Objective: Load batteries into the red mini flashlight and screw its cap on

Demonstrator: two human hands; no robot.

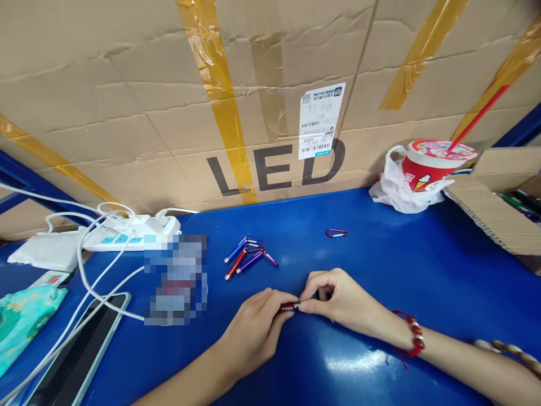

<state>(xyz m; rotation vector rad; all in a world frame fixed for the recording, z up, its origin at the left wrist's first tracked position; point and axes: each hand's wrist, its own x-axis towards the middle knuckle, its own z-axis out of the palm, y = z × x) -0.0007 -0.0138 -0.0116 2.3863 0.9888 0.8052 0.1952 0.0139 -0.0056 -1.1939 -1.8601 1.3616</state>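
1. Lying almost level between the two hands, the small red torch (289,307) has its long axis running from left to right across the blue table (380,265), near the front edge of the view.
2. The left hand (256,327) pinches the red body of the torch with thumb and fingers, and the right hand (338,299) pinches the silver end of it with thumb and forefinger; both hands rest low on the table and their fingertips nearly touch.
3. The torch looks like a short metal cylinder, dark red and shiny, with a small silver part on its right side.
4. Most of the torch is covered by the fingers, so I cannot tell its full length or which end is the front.
5. A group of similar pen-shaped torches (247,256) in blue, red and purple lies behind the left hand, with clips on their upper ends; they point diagonally, up to the right.
6. A single red carabiner (337,233) lies apart, behind the right hand.
7. One area left of the torches is blurred into squares and cannot be read.
8. The right wrist wears a red bead bracelet (416,335).
9. The phone (80,349) at the left and the cardboard box (494,208) at the right are cut off by the picture edges.
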